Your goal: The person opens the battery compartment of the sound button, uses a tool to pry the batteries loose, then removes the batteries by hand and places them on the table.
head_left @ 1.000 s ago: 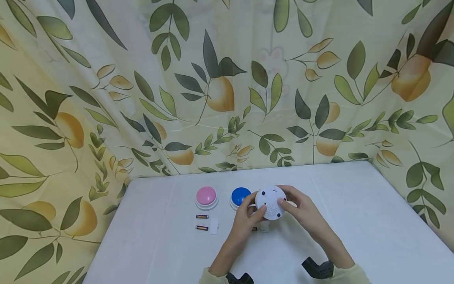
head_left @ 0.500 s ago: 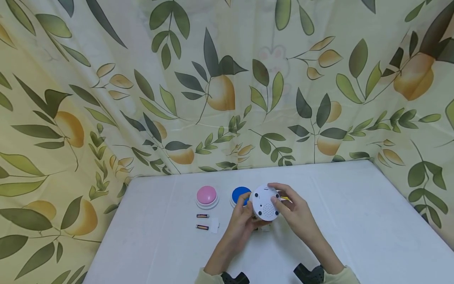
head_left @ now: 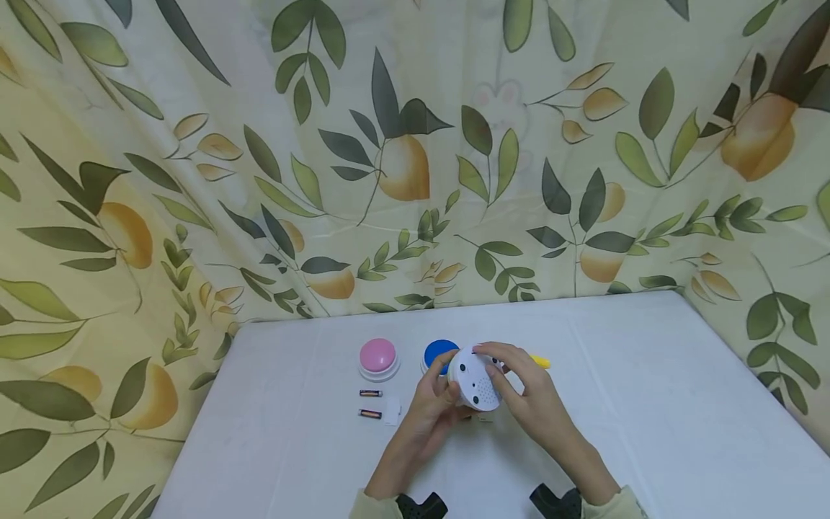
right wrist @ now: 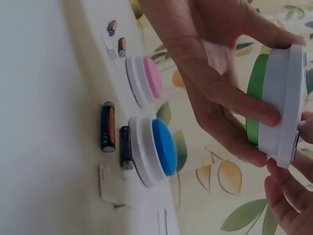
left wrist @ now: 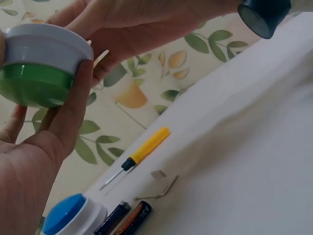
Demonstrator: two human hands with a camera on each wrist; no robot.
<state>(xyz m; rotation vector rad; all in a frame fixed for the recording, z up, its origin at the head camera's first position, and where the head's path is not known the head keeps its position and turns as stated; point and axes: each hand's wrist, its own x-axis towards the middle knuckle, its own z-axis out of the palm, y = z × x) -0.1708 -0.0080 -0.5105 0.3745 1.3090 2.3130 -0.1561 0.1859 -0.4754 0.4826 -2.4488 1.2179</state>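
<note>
In the head view a round white push button (head_left: 472, 389) is held above the table, its underside with black feet and small holes facing up. Its green dome (left wrist: 39, 84) points down in the left wrist view. My left hand (head_left: 424, 411) grips it round the side and dome. My right hand (head_left: 534, 396) is at the other side, thumb and fingers pinching the edge of the underside (right wrist: 296, 105). Below lie two batteries (right wrist: 108, 127) and a small white cover (right wrist: 111, 183), mostly hidden by the hands in the head view.
A pink push button (head_left: 377, 356) and a blue push button (head_left: 439, 353) stand towards the back of the white table (head_left: 292, 432). Two batteries (head_left: 370, 414) and a white cover (head_left: 392, 411) lie before the pink one. A yellow-handled screwdriver (left wrist: 151, 145) lies behind my right hand.
Both hands have moved left with the white push button, and its underside has turned and tilted. The right fingers have shifted on its edge. The screwdriver's yellow handle has come into sight.
</note>
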